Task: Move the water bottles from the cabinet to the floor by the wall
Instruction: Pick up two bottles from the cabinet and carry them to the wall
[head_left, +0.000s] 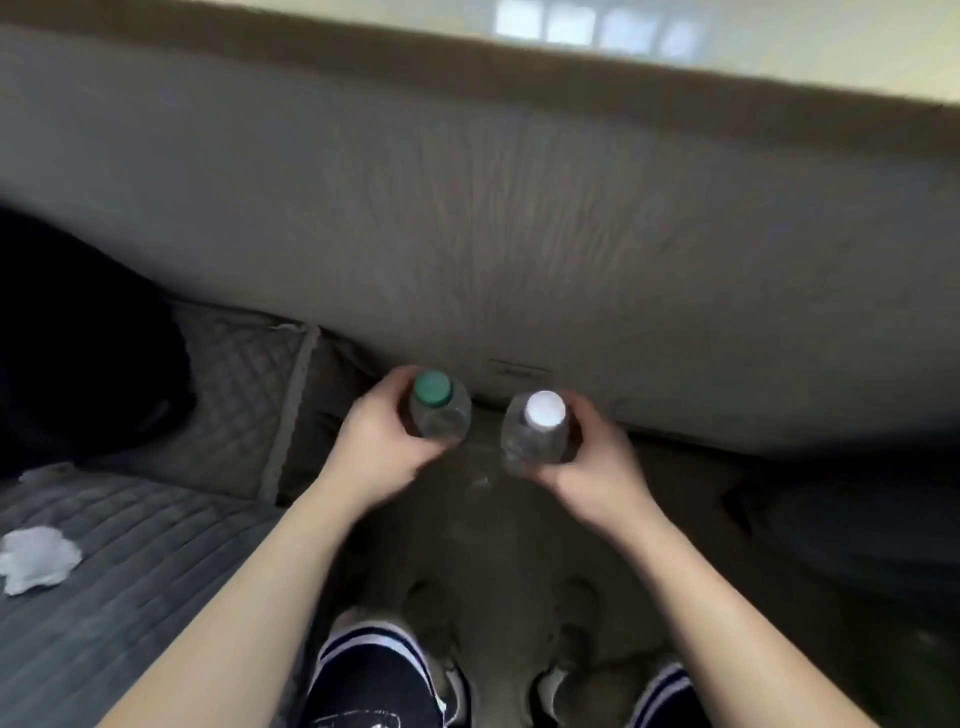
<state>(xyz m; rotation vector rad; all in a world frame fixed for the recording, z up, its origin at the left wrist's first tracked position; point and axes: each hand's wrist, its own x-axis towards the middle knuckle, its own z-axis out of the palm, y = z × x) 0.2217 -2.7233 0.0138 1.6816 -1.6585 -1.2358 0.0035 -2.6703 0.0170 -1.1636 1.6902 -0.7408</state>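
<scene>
I look straight down at two clear water bottles held upright near the foot of the wall (519, 234). My left hand (384, 441) grips the bottle with the green cap (441, 410) around its shoulder. My right hand (592, 457) grips the bottle with the white cap (535, 431) the same way. The bottles are side by side, a small gap between them, above the dark floor (467, 525). Whether their bases touch the floor is hidden. The view is blurred.
A grey quilted cushion (239, 384) leans at the left, with a striped grey mat (130, 571) in front of it carrying a crumpled white tissue (36, 558). A dark shape (78, 338) fills the far left. My feet (395, 675) stand below.
</scene>
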